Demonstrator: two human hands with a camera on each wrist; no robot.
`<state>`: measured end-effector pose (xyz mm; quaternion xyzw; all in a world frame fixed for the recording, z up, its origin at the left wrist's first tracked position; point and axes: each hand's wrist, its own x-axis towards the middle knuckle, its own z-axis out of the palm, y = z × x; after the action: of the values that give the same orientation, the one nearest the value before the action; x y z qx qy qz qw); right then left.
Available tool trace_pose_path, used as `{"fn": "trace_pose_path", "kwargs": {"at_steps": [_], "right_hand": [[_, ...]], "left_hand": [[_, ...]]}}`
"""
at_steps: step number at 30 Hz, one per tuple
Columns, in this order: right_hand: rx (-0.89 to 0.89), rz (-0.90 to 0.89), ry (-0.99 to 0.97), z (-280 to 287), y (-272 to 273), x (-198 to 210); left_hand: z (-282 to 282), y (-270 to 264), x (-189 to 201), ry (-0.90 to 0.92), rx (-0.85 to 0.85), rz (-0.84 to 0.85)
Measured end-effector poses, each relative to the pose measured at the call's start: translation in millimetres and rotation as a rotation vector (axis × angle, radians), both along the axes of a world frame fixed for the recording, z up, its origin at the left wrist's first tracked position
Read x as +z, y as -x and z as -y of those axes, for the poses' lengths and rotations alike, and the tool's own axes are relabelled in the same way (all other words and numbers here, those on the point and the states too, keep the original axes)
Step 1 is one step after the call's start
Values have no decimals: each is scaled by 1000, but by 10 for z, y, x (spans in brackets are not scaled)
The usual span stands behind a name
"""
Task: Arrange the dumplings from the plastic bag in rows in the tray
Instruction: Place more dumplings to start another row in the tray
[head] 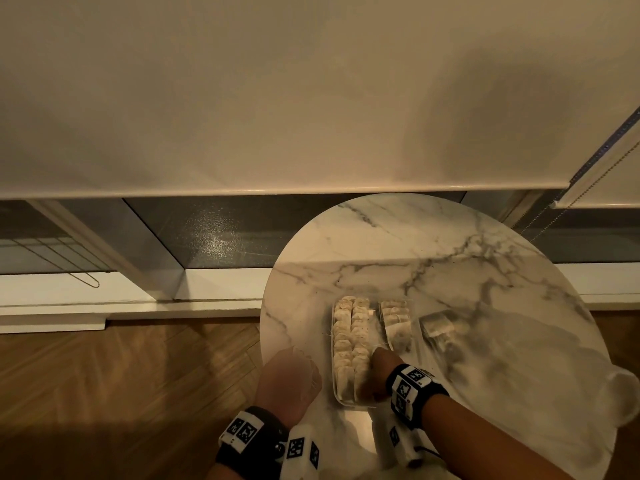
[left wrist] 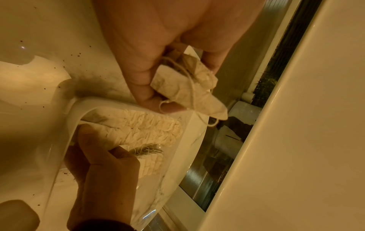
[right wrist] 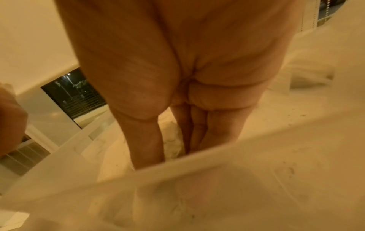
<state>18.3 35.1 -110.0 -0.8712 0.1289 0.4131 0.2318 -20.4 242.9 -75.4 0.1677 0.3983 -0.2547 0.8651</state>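
A clear plastic tray (head: 334, 382) sits on the round marble table (head: 433, 244), holding two long rows of pale dumplings (head: 349, 330) and a shorter row (head: 395, 318) to the right. My left hand (head: 294, 368) hovers left of the tray, gripping a few stringed dumplings (left wrist: 185, 87) between thumb and fingers. My right hand (head: 375, 358) reaches down into the tray's near end. Its thumb (left wrist: 87, 134) and fingers (right wrist: 197, 132) stand on either side of a dumpling (right wrist: 171, 140) and pinch it. A crumpled clear plastic bag (head: 438, 327) with more dumplings lies right of the tray.
Dark crumbs (left wrist: 75, 54) speckle the marble near the tray. A larger translucent plastic sheet (head: 571, 393) spreads over the table's right side. A lowered blind (head: 277, 98) and a window sill (head: 104, 306) stand behind the table, with wooden floor (head: 121, 393) to the left.
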Motion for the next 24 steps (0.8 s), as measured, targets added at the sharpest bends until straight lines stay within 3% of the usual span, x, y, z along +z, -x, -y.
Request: {"fn": "trace_pose_path", "kwargs": {"at_steps": [10, 19, 21, 24], "right_hand": [[-123, -16, -66, 116, -27, -50], [-122, 6, -49, 169, 1, 44], [-83, 71, -47, 185, 19, 120], [-25, 361, -98, 115, 50, 399]], "left_hand": [[7, -17, -11, 5, -5, -10], [67, -52, 1, -26, -25, 1], [79, -52, -19, -35, -20, 8], [127, -42, 8, -68, -36, 35]]}}
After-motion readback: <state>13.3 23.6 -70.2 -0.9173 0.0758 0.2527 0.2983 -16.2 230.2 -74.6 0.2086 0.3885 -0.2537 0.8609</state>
